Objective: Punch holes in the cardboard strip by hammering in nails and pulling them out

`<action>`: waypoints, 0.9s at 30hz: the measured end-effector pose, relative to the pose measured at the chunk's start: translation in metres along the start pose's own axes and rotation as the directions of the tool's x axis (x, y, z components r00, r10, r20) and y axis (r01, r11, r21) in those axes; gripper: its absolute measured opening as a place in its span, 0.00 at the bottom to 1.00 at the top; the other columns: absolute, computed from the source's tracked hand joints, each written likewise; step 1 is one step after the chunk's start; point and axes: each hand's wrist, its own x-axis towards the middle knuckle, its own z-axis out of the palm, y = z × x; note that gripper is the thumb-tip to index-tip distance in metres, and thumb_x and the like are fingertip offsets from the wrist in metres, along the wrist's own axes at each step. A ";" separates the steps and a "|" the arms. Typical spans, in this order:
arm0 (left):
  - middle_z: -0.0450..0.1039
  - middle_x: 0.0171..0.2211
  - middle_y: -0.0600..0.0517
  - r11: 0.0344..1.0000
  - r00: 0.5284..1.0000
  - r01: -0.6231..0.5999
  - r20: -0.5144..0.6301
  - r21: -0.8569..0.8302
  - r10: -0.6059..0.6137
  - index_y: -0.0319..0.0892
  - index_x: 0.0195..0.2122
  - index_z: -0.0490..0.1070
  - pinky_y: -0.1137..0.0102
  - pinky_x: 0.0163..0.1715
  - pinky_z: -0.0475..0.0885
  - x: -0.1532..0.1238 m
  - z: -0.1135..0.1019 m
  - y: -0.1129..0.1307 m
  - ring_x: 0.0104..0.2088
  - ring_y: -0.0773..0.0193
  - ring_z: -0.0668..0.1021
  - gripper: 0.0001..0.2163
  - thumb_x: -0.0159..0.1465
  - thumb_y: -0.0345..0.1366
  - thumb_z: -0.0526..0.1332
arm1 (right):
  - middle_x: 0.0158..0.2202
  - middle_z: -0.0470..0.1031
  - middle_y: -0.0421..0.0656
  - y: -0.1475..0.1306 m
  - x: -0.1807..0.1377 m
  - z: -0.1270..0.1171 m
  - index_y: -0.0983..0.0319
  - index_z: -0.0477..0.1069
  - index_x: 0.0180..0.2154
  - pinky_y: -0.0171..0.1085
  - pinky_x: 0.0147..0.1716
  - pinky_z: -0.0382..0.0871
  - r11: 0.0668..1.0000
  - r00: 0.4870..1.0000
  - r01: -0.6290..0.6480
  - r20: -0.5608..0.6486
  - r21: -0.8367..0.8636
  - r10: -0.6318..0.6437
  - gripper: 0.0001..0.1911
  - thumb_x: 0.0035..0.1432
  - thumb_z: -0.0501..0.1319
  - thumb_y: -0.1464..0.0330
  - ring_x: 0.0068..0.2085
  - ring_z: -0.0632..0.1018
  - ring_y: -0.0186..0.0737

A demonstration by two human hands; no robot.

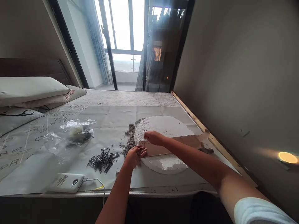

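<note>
My right hand (154, 137) pinches a thin nail (145, 142) that points down at the left end of a brown board (158, 149). Just below it, my left hand (132, 158) is turned palm up with its fingers curled around several nails (139, 152). Under the board lies a white round foam-like disc (163, 123), rough along its left side. A pile of dark nails (102, 160) lies to the left of my left hand. Grey crumbled lumps (130, 137) line the disc's left edge.
A clear plastic bag (74, 133) with something inside sits at left. Near the bed's front edge lies a white power bank (66, 182) with a cable. A wooden rail (193, 116) runs along the right wall. Pillows (32, 90) are stacked at far left.
</note>
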 end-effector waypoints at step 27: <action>0.73 0.30 0.44 1.000 1.000 -0.009 -0.022 0.008 0.009 0.35 0.39 0.64 0.69 0.37 0.75 -0.004 0.015 -0.002 0.33 0.62 0.79 0.12 0.53 0.19 0.54 | 0.45 0.70 0.46 0.006 -0.010 0.028 0.66 0.67 0.46 0.43 0.39 0.71 0.917 0.939 0.103 0.341 -0.385 0.037 0.14 0.60 0.57 0.66 0.42 0.74 0.40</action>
